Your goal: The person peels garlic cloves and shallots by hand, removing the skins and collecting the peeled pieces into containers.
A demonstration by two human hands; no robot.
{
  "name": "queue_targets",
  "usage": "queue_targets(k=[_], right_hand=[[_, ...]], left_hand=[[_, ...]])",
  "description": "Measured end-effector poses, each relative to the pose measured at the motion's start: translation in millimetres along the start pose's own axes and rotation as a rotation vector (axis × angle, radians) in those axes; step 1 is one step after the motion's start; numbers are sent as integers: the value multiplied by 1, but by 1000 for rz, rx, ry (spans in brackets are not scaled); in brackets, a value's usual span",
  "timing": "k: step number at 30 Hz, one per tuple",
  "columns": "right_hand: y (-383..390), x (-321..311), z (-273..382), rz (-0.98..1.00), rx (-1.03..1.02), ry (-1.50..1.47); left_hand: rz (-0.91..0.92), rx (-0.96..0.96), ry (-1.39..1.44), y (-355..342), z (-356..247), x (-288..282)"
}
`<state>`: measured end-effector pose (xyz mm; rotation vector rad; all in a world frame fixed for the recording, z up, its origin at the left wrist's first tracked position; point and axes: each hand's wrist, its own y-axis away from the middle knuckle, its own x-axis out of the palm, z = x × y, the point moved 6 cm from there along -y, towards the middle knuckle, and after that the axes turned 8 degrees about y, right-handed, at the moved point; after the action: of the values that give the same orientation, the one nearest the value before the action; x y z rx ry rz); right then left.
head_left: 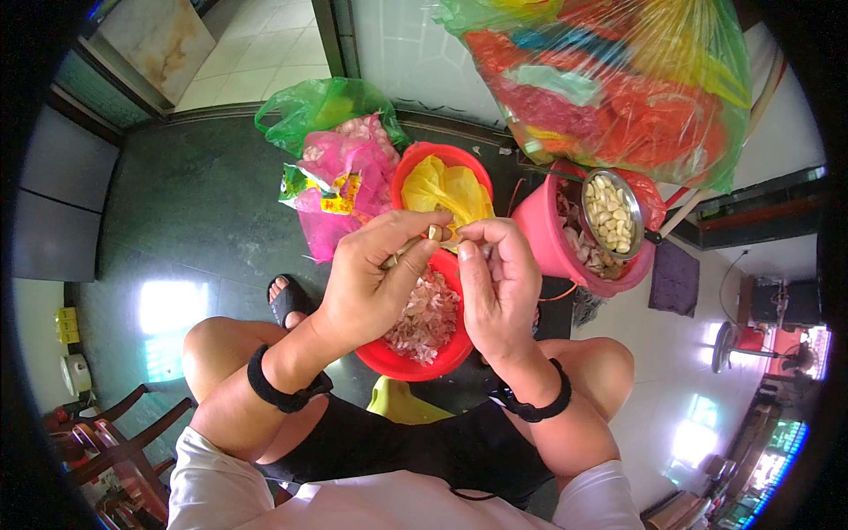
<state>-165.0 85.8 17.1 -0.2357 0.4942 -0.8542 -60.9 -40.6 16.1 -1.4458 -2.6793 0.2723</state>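
Between the thumb and fingers of my left hand [364,278] is a small pale garlic clove [435,233], held above a red basin [382,362]. My right hand [500,287] is close beside it with thumb and forefinger pinched; whatever sits in that pinch is too small to make out. Heaped in the basin are pinkish-white garlic pieces [426,322]; I cannot tell whether they are cloves or loose skins. Peeled cloves [609,210] fill a round metal pan [638,221] with a dark handle. It rests on a pink bucket [536,225] holding papery garlic skins [579,243].
Beyond the basin stands a red bucket [409,163] lined with a yellow plastic bag [446,187]. To its left lie a pink mesh bag [340,208] of garlic bulbs and a green plastic bag [305,110]. A large stuffed clear bag [609,88] stands at the back right.
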Motion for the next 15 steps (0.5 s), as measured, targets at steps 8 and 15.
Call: queue_targets(k=[8,15], right_hand=[[-5,-10,14,-4,-40,136],[-3,-8,3,53,83,173]], left_hand=[[85,342,-399,6,-13,9],[125,461,-645,8,-12,14]])
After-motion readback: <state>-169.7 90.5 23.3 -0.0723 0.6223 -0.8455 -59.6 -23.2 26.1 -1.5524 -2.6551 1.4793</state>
